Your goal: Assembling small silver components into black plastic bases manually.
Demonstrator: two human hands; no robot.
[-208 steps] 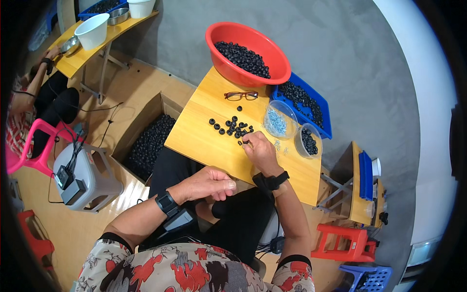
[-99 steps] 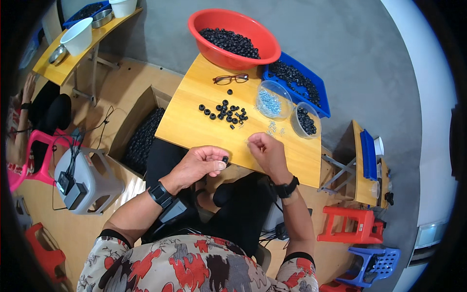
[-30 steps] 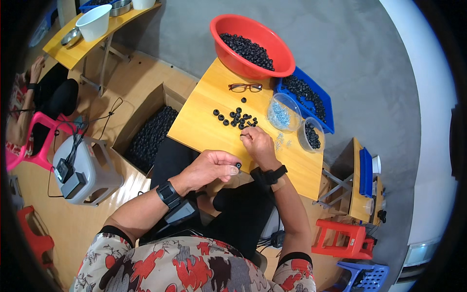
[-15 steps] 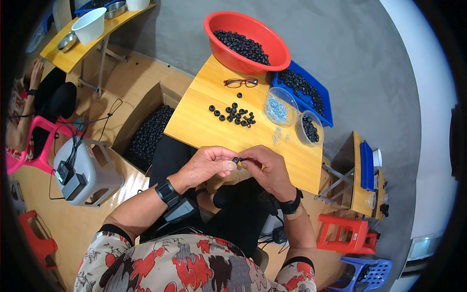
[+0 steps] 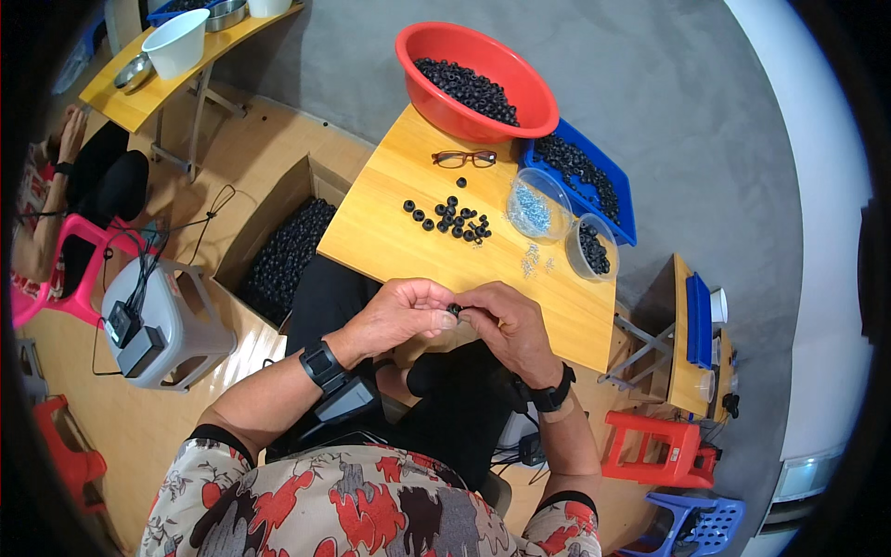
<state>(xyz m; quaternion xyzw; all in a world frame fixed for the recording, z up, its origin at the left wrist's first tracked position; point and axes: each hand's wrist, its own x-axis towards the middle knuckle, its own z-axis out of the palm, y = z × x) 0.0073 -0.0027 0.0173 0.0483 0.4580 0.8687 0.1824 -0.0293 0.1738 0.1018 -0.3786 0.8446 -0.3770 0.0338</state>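
Note:
In front of the table's near edge, the fingertips of my left hand [image 5: 401, 320] and my right hand [image 5: 510, 330] meet around a small round black piece [image 5: 454, 308]. Both hands pinch it, and the fingers partly cover it. Several loose black pieces [image 5: 458, 232] lie on the yellow wooden table [image 5: 390, 186] beyond my hands. Tiny silvery bits [image 5: 531, 261] are scattered near a clear tub [image 5: 561, 221] of small blue parts. Beside that tub stands a clear cup [image 5: 608, 273] with more black pieces.
A red basin [image 5: 432, 107] of black pieces stands at the table's far end, beside a blue tray [image 5: 628, 226]. Glasses [image 5: 464, 159] lie before the basin. A cardboard box [image 5: 306, 186] of black pieces sits left of the table. Another person sits at far left, near a grey stool [image 5: 186, 334].
The black piece has turned between my fingertips, and its hole no longer shows plainly. My hands stay in nearly the same place; the whole view has shifted slightly.

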